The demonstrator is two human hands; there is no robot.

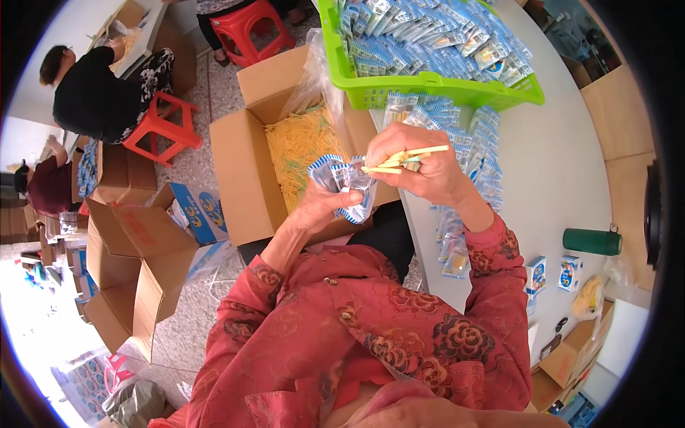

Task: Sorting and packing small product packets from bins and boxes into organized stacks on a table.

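A small clear packet with a blue-and-white striped edge [330,170] is pinched in my left hand [314,208], its mouth facing up. Close above it, my right hand [421,171] grips several thin yellow sticks [428,150], their left ends beside the packet's mouth. Whether any stick end is inside the packet I cannot tell. Below and behind my left hand, an open cardboard box [240,182] holds a heap of loose yellow and greenish sticks [303,146]. To the right of my right hand, filled blue-and-white packets [485,153] lie in overlapping rows on the pale table [556,164].
A green basket [435,84] piled with filled packets stands at the table's far side. On the right are a dark green bottle [592,241] and small boxes [569,272]. Open cartons [146,242] and a red stool [160,128] with a seated person are left.
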